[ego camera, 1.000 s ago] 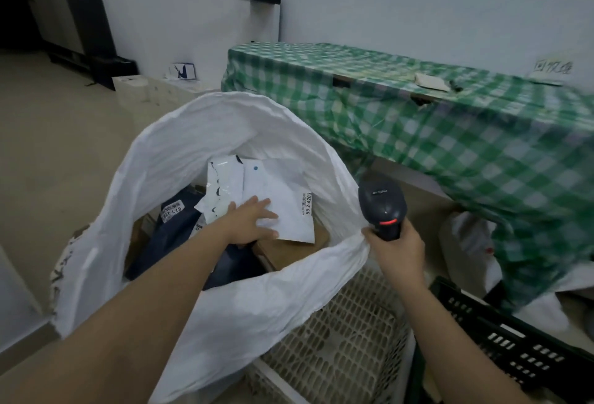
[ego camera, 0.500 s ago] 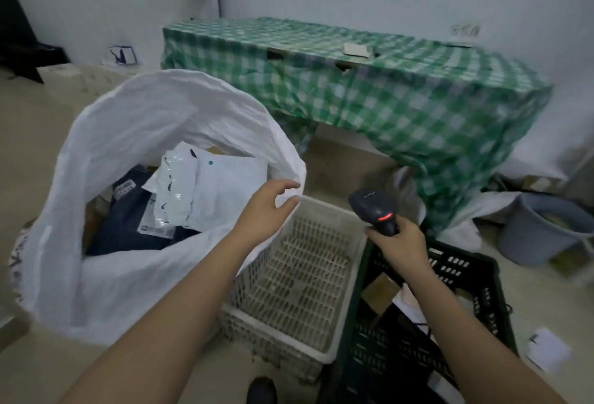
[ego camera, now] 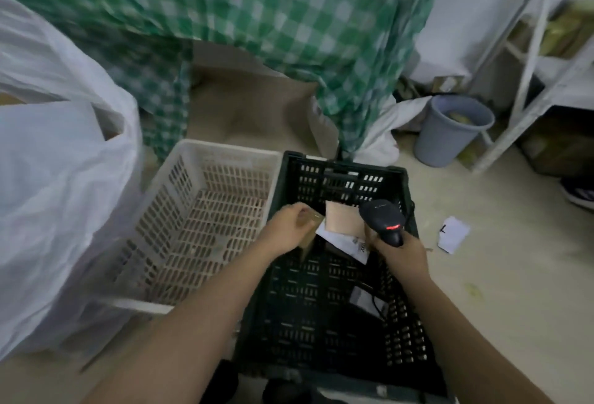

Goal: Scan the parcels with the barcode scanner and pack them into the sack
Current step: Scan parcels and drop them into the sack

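My left hand [ego camera: 291, 230] reaches into the black crate [ego camera: 340, 275] and grips a small brown cardboard parcel [ego camera: 310, 231]. Beside it lies another brown cardboard parcel [ego camera: 342, 218] on a white mailer [ego camera: 345, 243]. My right hand [ego camera: 398, 252] holds the black barcode scanner [ego camera: 382, 218], its red light lit, over the crate's right side. The big white sack [ego camera: 58, 185] stands at the left, its inside mostly out of sight.
A white slatted basket [ego camera: 205, 220] sits between sack and crate. A table under a green checked cloth [ego camera: 257, 27] is behind. A grey bin [ego camera: 450, 130], white shelving [ego camera: 530, 75] and a paper slip [ego camera: 453, 234] on the floor lie to the right.
My left hand left the sack, crossed the white basket and took hold of a brown parcel in the black crate. The view swung right and down. My right hand kept the scanner.
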### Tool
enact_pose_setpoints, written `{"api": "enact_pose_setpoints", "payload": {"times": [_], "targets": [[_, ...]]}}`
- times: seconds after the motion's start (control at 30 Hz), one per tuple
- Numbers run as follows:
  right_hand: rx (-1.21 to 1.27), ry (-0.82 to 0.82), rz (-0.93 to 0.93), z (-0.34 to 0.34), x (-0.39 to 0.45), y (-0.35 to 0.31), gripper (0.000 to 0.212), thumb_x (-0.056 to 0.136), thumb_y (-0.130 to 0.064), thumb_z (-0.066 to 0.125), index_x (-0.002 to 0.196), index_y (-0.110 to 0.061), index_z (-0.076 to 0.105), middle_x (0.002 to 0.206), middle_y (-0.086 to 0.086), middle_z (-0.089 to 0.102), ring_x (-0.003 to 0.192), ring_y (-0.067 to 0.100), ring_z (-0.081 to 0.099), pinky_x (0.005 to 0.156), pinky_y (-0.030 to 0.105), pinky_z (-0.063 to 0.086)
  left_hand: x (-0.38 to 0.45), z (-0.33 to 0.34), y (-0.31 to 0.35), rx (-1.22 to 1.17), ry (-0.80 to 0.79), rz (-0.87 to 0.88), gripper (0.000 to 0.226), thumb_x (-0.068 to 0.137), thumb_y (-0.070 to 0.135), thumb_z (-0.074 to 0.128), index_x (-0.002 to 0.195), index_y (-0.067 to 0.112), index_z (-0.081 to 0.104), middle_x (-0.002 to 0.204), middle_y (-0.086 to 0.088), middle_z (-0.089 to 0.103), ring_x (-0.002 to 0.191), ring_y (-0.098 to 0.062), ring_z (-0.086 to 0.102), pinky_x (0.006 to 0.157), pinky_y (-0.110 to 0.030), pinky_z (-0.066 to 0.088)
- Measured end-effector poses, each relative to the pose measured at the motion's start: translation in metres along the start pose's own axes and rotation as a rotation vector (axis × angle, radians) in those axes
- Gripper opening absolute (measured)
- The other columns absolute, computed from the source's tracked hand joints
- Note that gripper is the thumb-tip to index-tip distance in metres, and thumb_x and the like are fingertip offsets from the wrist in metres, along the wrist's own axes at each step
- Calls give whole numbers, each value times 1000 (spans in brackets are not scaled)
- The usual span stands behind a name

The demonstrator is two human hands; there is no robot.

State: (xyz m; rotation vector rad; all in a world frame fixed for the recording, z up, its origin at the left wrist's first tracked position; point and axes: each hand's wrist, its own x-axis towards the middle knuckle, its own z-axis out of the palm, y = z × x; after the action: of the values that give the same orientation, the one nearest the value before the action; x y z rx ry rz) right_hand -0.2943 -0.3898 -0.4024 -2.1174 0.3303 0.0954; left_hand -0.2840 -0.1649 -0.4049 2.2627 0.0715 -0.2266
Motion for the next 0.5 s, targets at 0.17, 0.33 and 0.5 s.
{"api": "enact_pose_setpoints", "payload": {"times": [0.17, 0.33, 0.5], "targets": [[33, -5, 89, 42, 58, 37, 16, 85, -15, 69, 82, -3, 59, 75, 11, 59, 71, 23, 53, 58, 30, 36, 63, 66, -30, 54, -39, -44, 32, 99, 21, 49, 128, 8, 54, 117, 1, 50, 113, -23, 54, 81, -23, 40], [41, 89, 115, 81, 122, 74, 20, 84, -17, 68, 73, -5, 57, 68, 6, 56, 66, 20, 52, 52, 24, 35, 136, 130, -78, 256, 15, -66, 30, 99, 30, 48, 123, 16, 60, 118, -5, 61, 103, -21, 57, 74, -25, 41], [-54, 153, 87, 104, 164, 108, 25, 83, -23, 69, 66, -13, 54, 74, 13, 61, 67, 27, 57, 54, 28, 35, 194, 184, -109, 298, -40, 84, 39, 95, 17, 55, 134, 11, 50, 143, -7, 43, 132, -28, 41, 104, -36, 38]]}}
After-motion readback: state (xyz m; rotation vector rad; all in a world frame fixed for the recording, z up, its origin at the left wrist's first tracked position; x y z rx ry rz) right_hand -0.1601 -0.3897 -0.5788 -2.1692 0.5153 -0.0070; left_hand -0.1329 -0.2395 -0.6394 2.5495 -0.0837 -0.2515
